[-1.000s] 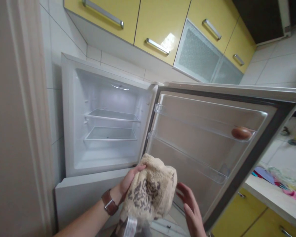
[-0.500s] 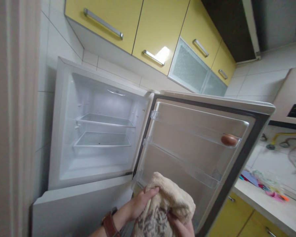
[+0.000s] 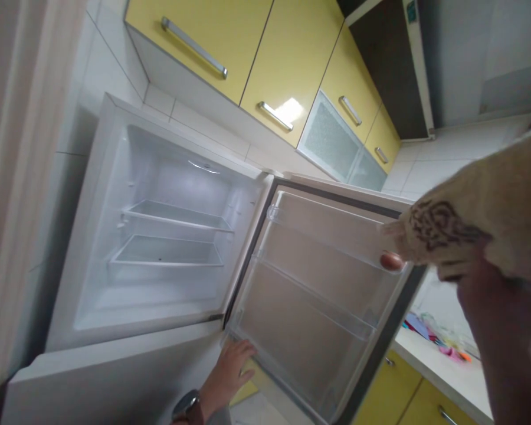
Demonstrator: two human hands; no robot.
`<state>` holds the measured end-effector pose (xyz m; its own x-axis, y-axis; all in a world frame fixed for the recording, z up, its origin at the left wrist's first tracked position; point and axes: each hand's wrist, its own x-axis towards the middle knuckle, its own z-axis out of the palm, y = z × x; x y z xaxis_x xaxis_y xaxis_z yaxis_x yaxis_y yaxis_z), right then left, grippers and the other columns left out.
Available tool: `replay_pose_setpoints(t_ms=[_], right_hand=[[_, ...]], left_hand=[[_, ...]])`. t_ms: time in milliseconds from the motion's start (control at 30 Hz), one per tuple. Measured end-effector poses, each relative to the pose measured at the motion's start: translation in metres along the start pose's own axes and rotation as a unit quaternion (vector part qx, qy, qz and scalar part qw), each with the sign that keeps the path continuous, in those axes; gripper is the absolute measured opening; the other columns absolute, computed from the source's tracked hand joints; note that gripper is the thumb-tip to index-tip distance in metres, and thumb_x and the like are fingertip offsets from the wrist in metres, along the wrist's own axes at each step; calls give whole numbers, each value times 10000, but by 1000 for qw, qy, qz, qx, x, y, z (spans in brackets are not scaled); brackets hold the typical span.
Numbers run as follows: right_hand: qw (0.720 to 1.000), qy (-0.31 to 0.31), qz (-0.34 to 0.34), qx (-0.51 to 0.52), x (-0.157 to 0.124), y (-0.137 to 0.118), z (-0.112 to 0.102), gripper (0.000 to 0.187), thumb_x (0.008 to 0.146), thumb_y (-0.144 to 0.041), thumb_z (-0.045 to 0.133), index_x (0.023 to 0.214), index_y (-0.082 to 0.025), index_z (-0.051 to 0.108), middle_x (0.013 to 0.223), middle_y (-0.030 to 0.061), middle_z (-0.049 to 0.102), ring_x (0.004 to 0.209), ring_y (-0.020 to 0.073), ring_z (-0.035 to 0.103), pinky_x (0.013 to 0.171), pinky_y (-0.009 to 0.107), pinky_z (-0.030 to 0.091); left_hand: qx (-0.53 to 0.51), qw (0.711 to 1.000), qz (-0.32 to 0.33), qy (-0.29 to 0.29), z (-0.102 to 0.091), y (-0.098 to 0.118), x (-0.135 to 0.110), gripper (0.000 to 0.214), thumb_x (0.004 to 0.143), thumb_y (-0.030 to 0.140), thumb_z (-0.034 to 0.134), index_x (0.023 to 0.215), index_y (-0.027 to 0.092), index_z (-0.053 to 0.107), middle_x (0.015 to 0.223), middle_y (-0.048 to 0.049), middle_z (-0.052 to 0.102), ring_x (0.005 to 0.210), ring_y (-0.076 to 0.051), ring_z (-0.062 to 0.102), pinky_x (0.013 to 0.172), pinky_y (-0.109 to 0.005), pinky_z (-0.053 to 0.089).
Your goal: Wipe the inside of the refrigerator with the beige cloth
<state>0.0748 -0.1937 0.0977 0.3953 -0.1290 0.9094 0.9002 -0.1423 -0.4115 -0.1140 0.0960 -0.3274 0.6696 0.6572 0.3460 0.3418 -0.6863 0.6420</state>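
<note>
Raised at the right, my right hand point(image 3: 491, 301) grips a beige cloth point(image 3: 504, 206) with a dark printed pattern; both are blurred by motion. The cloth hangs in front of the top outer corner of the open fridge door point(image 3: 314, 271). My left hand point(image 3: 232, 366), with a watch on the wrist, is at the door's lower inner edge, fingers apart and holding nothing. Whether it touches the door I cannot tell. A round reddish-brown thing point(image 3: 392, 260) sits in the door's upper rack. Inside the fridge point(image 3: 159, 295) are two bare glass shelves point(image 3: 172, 251).
Yellow wall cabinets point(image 3: 292, 71) with metal handles run above the fridge. On the right, a white counter point(image 3: 442, 378) holds a heap of colourful small items point(image 3: 442, 339). A pale upright edge point(image 3: 22, 177) stands close on the left.
Both hands held the cloth low before the door. My right hand has swung it up and right, while my left hand has let go and moved slightly down and left.
</note>
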Motion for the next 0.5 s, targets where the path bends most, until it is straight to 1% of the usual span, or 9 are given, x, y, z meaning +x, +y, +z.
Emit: replay_pose_setpoints(t_ms=[33,100,133,167,267,300,367,433,500], right_hand=[[997,15,-66,-48,17,-13,20,689,929,-616,578,1446,-161,604,1496,207,576,1436,499,436,1181,682,306],[964,-62,-232,-117,42,-40,69,483,987,-461,524,1298,-132,690,1303,216,681,1292,486,558,1119,651,405],[949,-87,-275,-126,50,-54,94,421,983,-373,520,1244,-97,702,1237,225,697,1199,459,615,1051,609,468],[932,-114,-317,-132,53,-68,117,396,984,-284,486,1263,-85,686,1268,213,688,1175,423,628,1010,567,491],[849,-227,-458,-136,43,-111,178,465,1026,-167,377,1438,-126,590,1442,145,619,1267,325,590,980,432,485],[823,-266,-479,-148,36,-123,195,462,1042,-173,381,1460,-163,576,1423,133,635,1251,300,598,960,392,484],[793,-328,-477,-189,22,-145,224,399,1040,-172,413,1365,-179,644,1287,142,703,1162,278,643,923,366,480],[781,-365,-459,-213,14,-162,248,354,1050,-200,414,1269,-153,689,1196,180,727,1109,288,673,905,382,483],[781,-377,-445,-225,12,-174,263,352,1051,-212,414,1244,-122,694,1172,217,726,1105,311,686,899,399,487]], left_hand=[[9,1000,6,15,0,2,4,416,894,257,719,1307,298,700,1464,-78,622,1430,-308,495,1310,-581,114],[20,999,21,35,-1,6,14,221,910,258,716,1128,269,751,1310,-70,700,1322,-285,584,1305,-559,122],[24,999,23,41,-2,8,19,138,917,265,712,1046,251,757,1231,-68,722,1272,-273,612,1294,-532,165],[28,999,19,43,-3,10,24,87,918,273,711,983,235,755,1165,-69,732,1228,-265,631,1263,-499,241],[40,999,-19,32,-2,10,36,100,898,298,717,871,206,745,1061,-78,735,1116,-260,658,1042,-392,446],[43,998,-29,29,-1,8,39,107,891,299,716,851,203,743,1039,-76,735,1087,-258,662,982,-370,463],[42,998,-37,32,3,4,42,101,882,284,711,827,205,738,1018,-68,735,1068,-249,662,950,-354,460],[32,998,-37,47,7,0,42,74,879,249,698,827,210,732,1023,-64,733,1078,-241,655,966,-351,453],[18,998,-36,56,9,-2,42,67,881,224,681,833,212,727,1038,-67,729,1085,-239,648,976,-354,453]])
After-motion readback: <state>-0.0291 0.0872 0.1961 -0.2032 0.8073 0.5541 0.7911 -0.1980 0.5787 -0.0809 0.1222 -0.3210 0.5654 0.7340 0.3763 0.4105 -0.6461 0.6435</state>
